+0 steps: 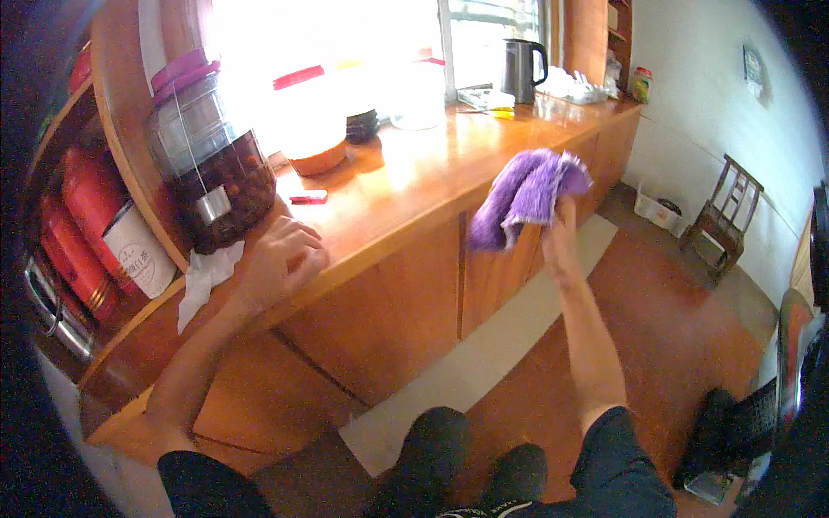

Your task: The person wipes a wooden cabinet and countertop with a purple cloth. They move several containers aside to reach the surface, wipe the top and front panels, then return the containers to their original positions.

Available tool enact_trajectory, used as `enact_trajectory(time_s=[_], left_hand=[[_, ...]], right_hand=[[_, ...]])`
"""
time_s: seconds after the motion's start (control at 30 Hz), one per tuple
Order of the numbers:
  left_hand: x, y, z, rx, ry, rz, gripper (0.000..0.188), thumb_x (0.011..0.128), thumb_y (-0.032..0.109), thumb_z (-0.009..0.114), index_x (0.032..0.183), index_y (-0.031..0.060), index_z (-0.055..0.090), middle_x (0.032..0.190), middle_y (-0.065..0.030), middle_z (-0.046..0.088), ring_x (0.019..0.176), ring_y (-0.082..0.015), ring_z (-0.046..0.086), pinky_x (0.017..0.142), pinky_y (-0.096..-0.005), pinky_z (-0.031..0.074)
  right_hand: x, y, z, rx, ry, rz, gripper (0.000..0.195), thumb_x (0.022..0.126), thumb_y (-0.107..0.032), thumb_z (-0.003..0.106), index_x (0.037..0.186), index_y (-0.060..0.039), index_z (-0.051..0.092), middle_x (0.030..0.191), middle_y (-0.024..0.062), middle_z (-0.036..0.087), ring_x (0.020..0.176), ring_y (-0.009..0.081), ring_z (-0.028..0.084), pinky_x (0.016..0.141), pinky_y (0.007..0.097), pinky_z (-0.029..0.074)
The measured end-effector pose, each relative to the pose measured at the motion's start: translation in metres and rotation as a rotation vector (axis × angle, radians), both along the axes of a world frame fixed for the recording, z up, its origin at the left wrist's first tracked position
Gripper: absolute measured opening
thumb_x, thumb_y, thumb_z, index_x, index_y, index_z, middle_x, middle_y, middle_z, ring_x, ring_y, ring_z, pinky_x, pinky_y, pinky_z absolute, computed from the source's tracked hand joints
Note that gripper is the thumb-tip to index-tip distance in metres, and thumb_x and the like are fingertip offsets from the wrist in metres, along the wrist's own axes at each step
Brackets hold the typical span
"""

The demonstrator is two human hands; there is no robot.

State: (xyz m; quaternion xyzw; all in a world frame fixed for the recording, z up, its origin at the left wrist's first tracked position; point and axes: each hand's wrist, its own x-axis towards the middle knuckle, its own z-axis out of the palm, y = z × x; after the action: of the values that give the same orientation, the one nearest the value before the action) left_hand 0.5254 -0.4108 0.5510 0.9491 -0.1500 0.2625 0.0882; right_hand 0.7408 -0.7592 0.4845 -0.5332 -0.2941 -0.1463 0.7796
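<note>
My right hand (561, 243) grips a folded purple towel (528, 194) and holds it up in front of the cabinet's edge. My left hand (285, 252) rests at the near edge of the wooden countertop (401, 181), its fingers loosely curled; whether anything is under them I cannot tell. Just beyond it stands a big clear jar (217, 168) with a purple lid and dark contents. A crumpled white tissue (208, 275) lies by the jar's base. To the right of the jar, a small red and white object (309, 197) lies on the counter.
Along the window stand a red-lidded jar (314, 123), another clear container (418, 97) and an electric kettle (518, 71). Red canisters (97, 207) and a white cylinder (139, 252) fill the left shelf. A small wooden chair (722, 217) and a plastic bin (658, 210) stand by the wall.
</note>
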Motion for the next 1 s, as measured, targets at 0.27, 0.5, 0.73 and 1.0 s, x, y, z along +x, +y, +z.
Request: enact_trajectory(time_s=[0.27,0.5,0.73,1.0], left_hand=[[0.004,-0.01,0.008,0.125,0.253,-0.058,0.085,0.08,0.051,0.074,0.146,0.0055,0.045,0.152,-0.0177,0.043,0.146,-0.0399,0.031,0.119,-0.051,0.027],[0.006,0.0,0.017,-0.093,0.496,-0.092,0.088,0.081,0.051,0.075,0.149,0.0066,0.042,0.154,-0.0164,0.04,0.148,-0.0394,0.027,0.118,-0.0568,0.024],[0.015,0.007,0.017,-0.239,0.57,-0.168,0.079,0.082,0.052,0.075,0.143,0.0091,0.05,0.151,-0.016,0.044,0.144,-0.0417,0.036,0.116,-0.0578,0.026],[0.018,0.014,0.02,-0.373,0.588,-0.171,0.067,0.085,0.044,0.073,0.137,0.0053,0.055,0.149,-0.0144,0.047,0.143,-0.0369,0.038,0.117,-0.0544,0.028]], right_hand=[[0.115,0.106,0.063,-1.013,-0.235,-0.013,0.061,0.098,-0.048,0.051,0.119,0.0087,0.059,0.113,0.0257,0.067,0.109,0.0371,0.063,0.097,0.0421,0.047],[0.162,0.153,0.05,-1.379,-0.661,0.033,0.05,0.104,-0.032,0.044,0.138,0.0039,0.05,0.146,0.0219,0.049,0.138,0.0351,0.043,0.118,0.0425,0.032],[0.21,0.196,0.042,-1.226,-0.641,-0.594,0.019,0.093,-0.013,0.063,0.11,-0.0067,0.07,0.113,0.0181,0.058,0.111,0.0363,0.059,0.091,0.0463,0.05],[0.227,0.234,0.034,-1.267,-0.411,-0.604,0.022,0.094,-0.026,0.065,0.1,-0.0052,0.061,0.097,0.0194,0.067,0.088,0.0404,0.069,0.073,0.0496,0.055]])
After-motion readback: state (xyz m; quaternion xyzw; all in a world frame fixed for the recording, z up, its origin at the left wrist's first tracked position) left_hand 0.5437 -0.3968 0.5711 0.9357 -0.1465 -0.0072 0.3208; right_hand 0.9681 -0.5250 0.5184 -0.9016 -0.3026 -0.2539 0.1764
